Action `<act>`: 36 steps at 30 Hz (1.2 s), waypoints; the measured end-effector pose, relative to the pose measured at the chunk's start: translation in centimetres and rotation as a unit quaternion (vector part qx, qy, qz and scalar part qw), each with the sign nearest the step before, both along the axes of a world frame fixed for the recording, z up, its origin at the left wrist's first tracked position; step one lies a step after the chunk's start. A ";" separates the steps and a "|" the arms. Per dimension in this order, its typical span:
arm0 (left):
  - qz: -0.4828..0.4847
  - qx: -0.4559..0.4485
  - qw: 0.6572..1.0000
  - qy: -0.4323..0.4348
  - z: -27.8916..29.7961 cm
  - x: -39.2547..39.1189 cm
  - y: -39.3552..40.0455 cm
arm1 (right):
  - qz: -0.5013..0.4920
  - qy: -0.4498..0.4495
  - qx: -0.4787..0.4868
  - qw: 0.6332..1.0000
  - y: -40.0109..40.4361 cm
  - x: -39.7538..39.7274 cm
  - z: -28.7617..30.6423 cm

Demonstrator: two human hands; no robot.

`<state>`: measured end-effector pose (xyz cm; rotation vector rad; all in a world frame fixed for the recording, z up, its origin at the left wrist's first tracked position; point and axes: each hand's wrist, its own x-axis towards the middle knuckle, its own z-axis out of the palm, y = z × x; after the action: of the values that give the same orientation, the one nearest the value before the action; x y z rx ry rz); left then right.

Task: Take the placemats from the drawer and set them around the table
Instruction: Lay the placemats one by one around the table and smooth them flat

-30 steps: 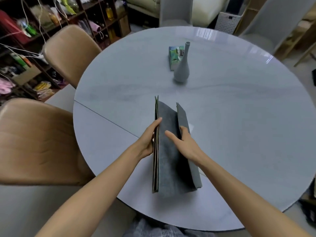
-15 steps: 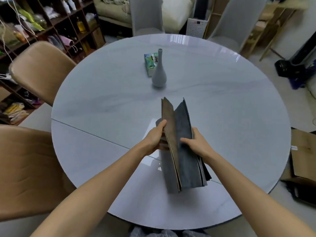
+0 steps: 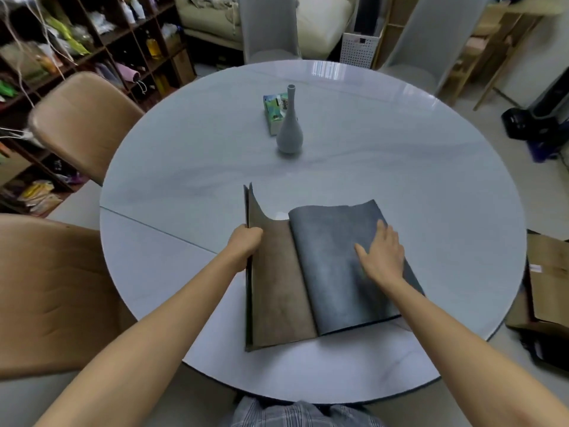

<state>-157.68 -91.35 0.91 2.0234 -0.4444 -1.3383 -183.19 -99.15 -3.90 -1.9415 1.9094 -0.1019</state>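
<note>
Honestly, I am gripping the upright stack of placemats (image 3: 251,303) on edge at the near side of the round table (image 3: 431,167) with my left hand (image 3: 244,243) curled round its top edge, and those thin, floppy, suede-like sheets are threatening to slump or fan out if I am loosening that grip. Further right, I am pressing my right hand (image 3: 381,254), fingers spread flat, on the grey placemat (image 3: 332,272) folding down beside the brown face; it could be sliding on the glossy marble-look top towards the slender matte vase (image 3: 288,127).
</note>
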 end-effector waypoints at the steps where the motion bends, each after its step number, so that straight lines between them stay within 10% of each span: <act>1: 0.014 0.001 1.000 -0.028 -0.9 1.0 0.8 | 0.023 0.006 0.011 1.000 0.2 0.3 -0.6; 8: 0.015 0.109 0.958 -0.265 -5.6 4.6 5.1 | -0.013 -0.057 0.170 0.984 0.5 1.1 -4.3; 12: -0.125 -0.006 0.936 -0.328 -5.4 0.8 3.1 | -0.068 -0.046 0.140 0.987 -0.9 -0.9 -5.0; 19: -0.152 -0.052 0.987 -0.010 -5.1 -9.7 -1.6 | -0.210 -0.143 0.168 0.953 -3.4 -5.3 -7.1; 23: -0.150 -0.028 0.988 0.031 -5.4 -12.0 -3.0 | -0.180 -0.195 0.182 0.947 -3.9 -6.7 -6.5; 29: -0.028 0.038 0.973 0.225 -3.9 -10.5 -3.4 | -0.043 -0.299 0.154 0.941 -2.5 -6.5 -1.9; 36: -0.002 -0.028 0.976 0.217 0.1 -8.5 -3.3 | 0.162 -0.260 0.063 0.950 2.6 1.6 4.4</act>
<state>-166.16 -94.69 0.98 1.6214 -0.2813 -1.6939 -181.54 -96.52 0.52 -1.8775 1.2182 -0.3471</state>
